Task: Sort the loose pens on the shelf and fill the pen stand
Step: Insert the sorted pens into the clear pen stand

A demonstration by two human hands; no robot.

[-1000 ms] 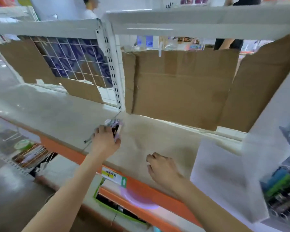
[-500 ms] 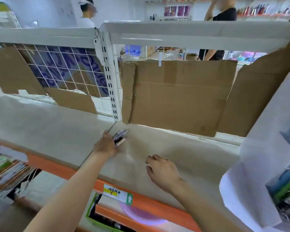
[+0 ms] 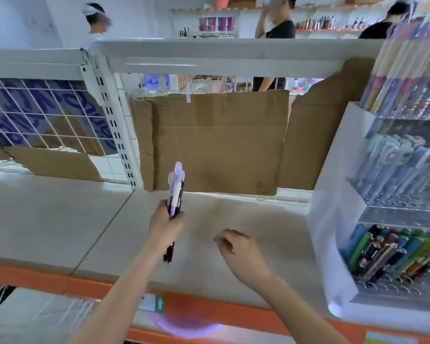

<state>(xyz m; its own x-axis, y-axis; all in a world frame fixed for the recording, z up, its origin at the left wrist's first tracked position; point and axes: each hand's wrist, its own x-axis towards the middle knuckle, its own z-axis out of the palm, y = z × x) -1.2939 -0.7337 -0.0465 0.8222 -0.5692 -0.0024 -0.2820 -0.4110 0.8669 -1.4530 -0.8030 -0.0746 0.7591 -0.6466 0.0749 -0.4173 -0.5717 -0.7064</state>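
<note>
Purple-topped and black pens (image 3: 174,194) bunched upright in left hand (image 3: 164,225).

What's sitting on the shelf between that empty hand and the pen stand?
Nothing: in the head view, only bare shelf separates the right hand from the pen stand.

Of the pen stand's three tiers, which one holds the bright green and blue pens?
The bottom tier of the pen stand, nearest the shelf's front edge. The middle tier holds pale pastel pens, and the top tier holds long patterned ones.
</note>
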